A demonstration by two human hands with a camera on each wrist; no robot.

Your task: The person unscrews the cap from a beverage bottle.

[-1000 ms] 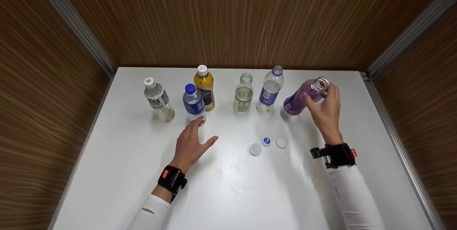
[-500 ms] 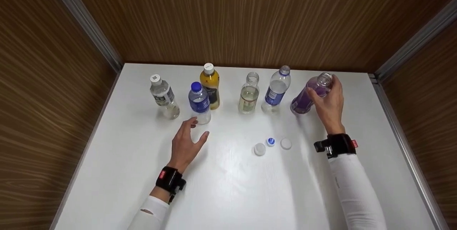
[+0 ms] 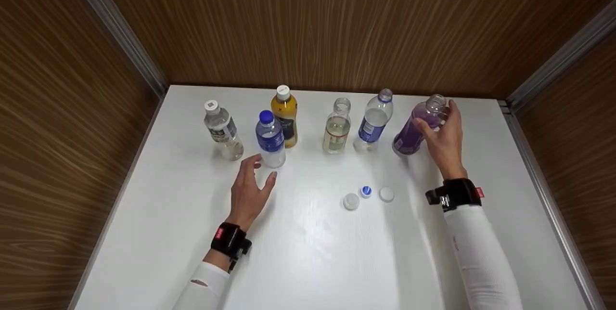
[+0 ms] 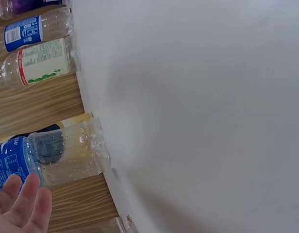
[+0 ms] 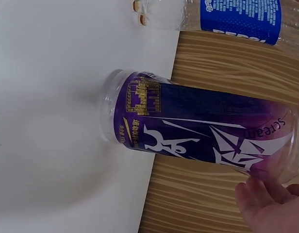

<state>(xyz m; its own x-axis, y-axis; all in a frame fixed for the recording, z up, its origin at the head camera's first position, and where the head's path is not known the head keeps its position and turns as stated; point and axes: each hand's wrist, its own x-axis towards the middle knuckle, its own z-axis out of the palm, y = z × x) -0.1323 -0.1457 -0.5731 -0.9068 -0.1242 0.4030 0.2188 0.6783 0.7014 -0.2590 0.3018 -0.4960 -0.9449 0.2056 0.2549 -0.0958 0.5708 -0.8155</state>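
Observation:
My right hand (image 3: 443, 144) is around the upper part of a capless bottle with a purple label (image 3: 411, 134), thumb on the near-left side and fingers on the right. In the right wrist view, fingertips (image 5: 256, 194) meet the purple bottle (image 5: 188, 121) below its shoulder, and its base is at the white tabletop. My left hand (image 3: 248, 194), fingers loosely bent and thumb spread, holds nothing. It is just in front of a clear water bottle with a blue cap and label (image 3: 271, 141); the left wrist view has its fingers (image 4: 30, 199) overlapping that bottle (image 4: 67, 150).
Left of the blue-capped bottle stands a clear bottle with a white cap (image 3: 224, 132); behind is a yellow drink bottle (image 3: 285, 110). Two capless bottles, pale-labelled (image 3: 337, 132) and blue-labelled (image 3: 373, 124), stand mid-right. Three loose caps (image 3: 366, 191) lie in front. Wood-grain panels (image 3: 308, 26) enclose the white table (image 3: 308, 262).
The purple bottle has gone from tilted to more upright under my right hand. My left hand has drawn slightly left. The head view has shifted a little.

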